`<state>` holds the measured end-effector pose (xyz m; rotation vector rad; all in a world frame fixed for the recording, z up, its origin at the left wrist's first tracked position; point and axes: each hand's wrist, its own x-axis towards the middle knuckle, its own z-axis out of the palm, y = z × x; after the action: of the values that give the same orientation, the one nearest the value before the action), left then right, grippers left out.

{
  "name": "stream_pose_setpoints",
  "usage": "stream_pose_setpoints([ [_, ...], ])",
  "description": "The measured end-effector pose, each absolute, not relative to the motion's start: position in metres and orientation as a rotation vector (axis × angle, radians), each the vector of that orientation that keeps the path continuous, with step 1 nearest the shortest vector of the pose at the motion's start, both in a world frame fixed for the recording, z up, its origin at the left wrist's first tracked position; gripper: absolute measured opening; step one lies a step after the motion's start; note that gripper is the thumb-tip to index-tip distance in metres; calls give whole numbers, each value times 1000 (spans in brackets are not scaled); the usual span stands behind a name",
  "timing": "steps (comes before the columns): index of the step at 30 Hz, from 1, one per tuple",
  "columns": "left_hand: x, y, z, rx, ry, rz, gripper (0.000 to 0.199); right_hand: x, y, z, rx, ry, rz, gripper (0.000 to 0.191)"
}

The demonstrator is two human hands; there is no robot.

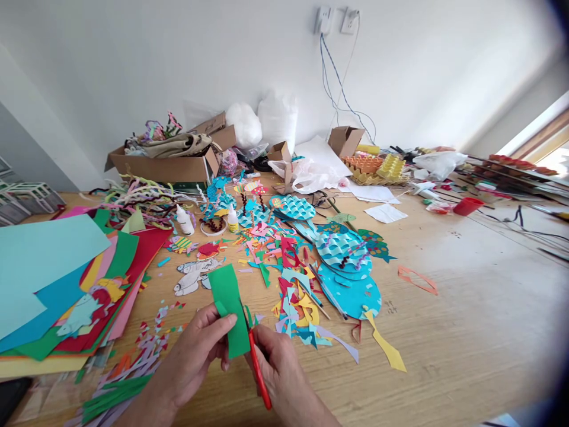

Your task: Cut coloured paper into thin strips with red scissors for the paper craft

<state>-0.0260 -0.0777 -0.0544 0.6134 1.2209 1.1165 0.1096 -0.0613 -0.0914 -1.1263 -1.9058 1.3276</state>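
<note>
A green paper strip is pinched in my left hand, thumb on its face, above the wooden table. My right hand is wrapped round red-handled scissors, whose blades lie along the strip's right edge. A small curl of green paper stands beside the blades. Cut-out paper fish lie just beyond the strip, and coloured scraps are spread to its right.
Coloured paper sheets are stacked at left, above cut strips. Blue woven discs lie right of centre. Two glue bottles, a cardboard box and egg trays stand farther back.
</note>
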Motion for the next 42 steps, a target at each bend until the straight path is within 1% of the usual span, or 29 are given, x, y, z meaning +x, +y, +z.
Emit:
stream_pose_setpoints([
  [5, -31, -74, -56, 658, 1184, 1168, 18, 109, -63, -92, -1123, -1902, 1323, 33],
  [10, -28, -71, -58, 622, 1264, 1198, 22, 110, -63, -92, -1118, -1913, 1347, 33],
  [16, -24, -73, -58, 593, 1290, 1167, 25, 111, -63, -93, -1130, -1911, 1340, 36],
  [27, -25, -76, -59, 583, 1258, 1130, 23, 112, -62, -85, -1103, -1879, 1337, 41],
  [34, -24, -79, -59, 556, 1236, 1105, 25, 113, -64, -89, -1119, -1896, 1301, 40],
  [42, -20, -82, -57, 529, 1260, 1066, 29, 114, -62, -89, -1100, -1885, 1335, 39],
])
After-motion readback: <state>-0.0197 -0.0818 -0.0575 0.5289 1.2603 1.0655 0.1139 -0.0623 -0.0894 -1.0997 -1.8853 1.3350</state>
